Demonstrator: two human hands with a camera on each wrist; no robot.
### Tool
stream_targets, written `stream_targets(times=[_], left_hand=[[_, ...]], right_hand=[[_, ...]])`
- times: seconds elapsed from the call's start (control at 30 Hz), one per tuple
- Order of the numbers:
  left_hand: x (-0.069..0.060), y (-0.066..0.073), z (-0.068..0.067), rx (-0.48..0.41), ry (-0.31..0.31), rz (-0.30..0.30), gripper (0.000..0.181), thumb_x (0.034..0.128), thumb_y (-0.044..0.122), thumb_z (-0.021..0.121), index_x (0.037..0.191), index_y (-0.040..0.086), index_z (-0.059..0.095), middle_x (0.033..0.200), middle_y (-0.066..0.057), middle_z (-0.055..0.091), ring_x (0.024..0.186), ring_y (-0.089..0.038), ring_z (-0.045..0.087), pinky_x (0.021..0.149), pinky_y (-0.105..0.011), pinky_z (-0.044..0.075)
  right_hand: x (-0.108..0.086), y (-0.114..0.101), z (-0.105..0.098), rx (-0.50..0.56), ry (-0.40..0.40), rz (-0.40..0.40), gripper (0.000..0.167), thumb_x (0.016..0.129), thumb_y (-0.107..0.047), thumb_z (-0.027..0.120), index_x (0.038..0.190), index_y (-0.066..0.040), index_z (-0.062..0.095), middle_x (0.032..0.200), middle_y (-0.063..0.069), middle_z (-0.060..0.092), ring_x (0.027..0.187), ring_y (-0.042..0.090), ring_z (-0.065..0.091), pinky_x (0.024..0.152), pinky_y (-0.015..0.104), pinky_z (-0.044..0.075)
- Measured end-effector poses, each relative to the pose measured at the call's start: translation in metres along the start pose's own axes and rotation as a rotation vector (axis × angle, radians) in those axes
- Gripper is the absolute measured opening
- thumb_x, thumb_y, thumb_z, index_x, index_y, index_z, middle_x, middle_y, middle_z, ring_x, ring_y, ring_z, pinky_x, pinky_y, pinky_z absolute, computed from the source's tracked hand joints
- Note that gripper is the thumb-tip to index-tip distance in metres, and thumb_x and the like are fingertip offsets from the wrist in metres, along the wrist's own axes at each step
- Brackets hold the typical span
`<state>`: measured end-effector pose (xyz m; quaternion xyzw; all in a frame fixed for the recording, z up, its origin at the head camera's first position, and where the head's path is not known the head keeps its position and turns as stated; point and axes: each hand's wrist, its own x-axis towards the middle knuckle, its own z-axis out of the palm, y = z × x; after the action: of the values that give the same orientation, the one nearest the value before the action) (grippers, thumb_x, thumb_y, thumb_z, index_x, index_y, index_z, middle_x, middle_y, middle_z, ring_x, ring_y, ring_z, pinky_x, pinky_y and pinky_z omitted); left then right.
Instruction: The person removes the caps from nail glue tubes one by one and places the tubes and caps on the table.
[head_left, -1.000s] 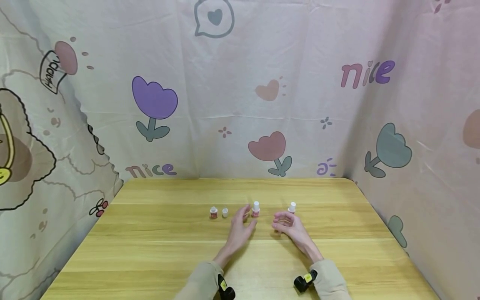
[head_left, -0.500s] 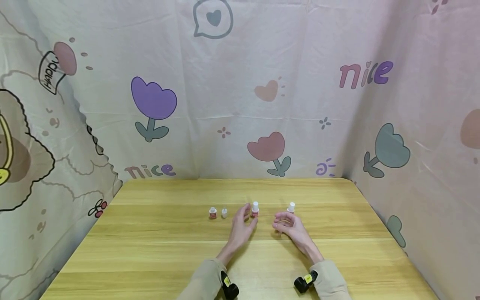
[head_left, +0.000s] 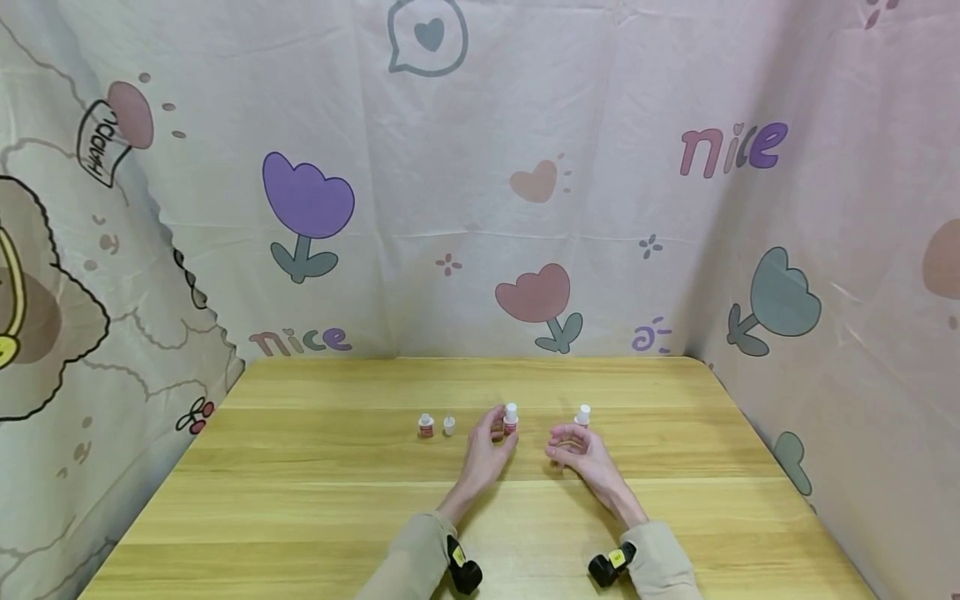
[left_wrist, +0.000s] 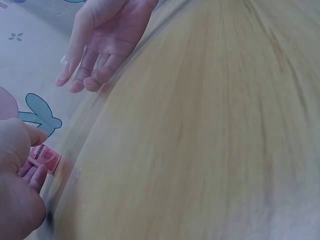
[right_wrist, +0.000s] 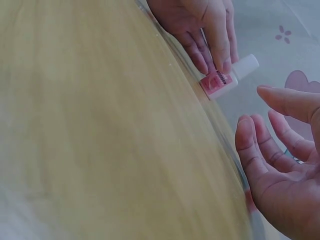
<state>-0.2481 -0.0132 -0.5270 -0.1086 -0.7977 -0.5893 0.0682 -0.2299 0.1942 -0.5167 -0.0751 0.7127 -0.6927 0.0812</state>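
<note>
Likely grasping step: middle bottle (head_left: 511, 418), right of the loose cap (head_left: 449, 427).
Left hand (head_left: 484, 454) has its grip at it, pinch unclear; right hand (head_left: 587, 454), farther right, grip half-spread, holds nothing. Next probably needs firm pinching.

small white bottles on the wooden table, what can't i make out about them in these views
Head: the lower part of the rightmost small white-capped bottle, hidden behind the right hand.
Head: label print on the short, red-labelled white bottle at far left, too small to read.
Left wrist: the top of the middle white bottle with a pink-red label, hidden behind the left hand.
</note>
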Motion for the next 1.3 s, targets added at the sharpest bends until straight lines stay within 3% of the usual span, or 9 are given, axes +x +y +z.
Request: stream_targets(times=[0.63,1.03,1.3], left_hand=[[0.0024,0.0003,0.0014,0.005,0.012,0.014,0.045,0.0891,-0.003,0.070,0.132,-0.007,0.058,0.120,-0.022,0.063,0.103,-0.028,0.067,0.086,-0.027,0.059],[0.0043,-0.0010,0.0013,0.026,0.011,0.004,0.034,0.0902,0.001,0.071,0.124,-0.003,0.067,0.106,-0.015,0.069,0.090,-0.018,0.067,0.074,-0.016,0.055],[0.0043,-0.0011,0.0020,0.055,0.004,-0.008,0.030,0.0910,0.003,0.071,0.120,-0.001,0.069,0.104,-0.016,0.073,0.084,-0.014,0.066,0.070,-0.016,0.054]], right_hand=[[0.0003,0.0021,0.0016,0.026,0.009,0.007,0.051,0.089,-0.003,0.072,0.129,0.017,0.047,0.112,0.014,0.064,0.085,0.010,0.067,0.073,0.022,0.057],[0.0005,0.0022,0.0025,0.028,0.002,0.007,0.052,0.089,-0.004,0.072,0.130,0.016,0.046,0.113,0.015,0.064,0.086,0.011,0.067,0.075,0.023,0.057],[0.0005,0.0034,0.0019,0.026,-0.004,0.007,0.051,0.090,-0.003,0.071,0.130,0.017,0.046,0.113,0.014,0.064,0.086,0.010,0.067,0.075,0.023,0.057]])
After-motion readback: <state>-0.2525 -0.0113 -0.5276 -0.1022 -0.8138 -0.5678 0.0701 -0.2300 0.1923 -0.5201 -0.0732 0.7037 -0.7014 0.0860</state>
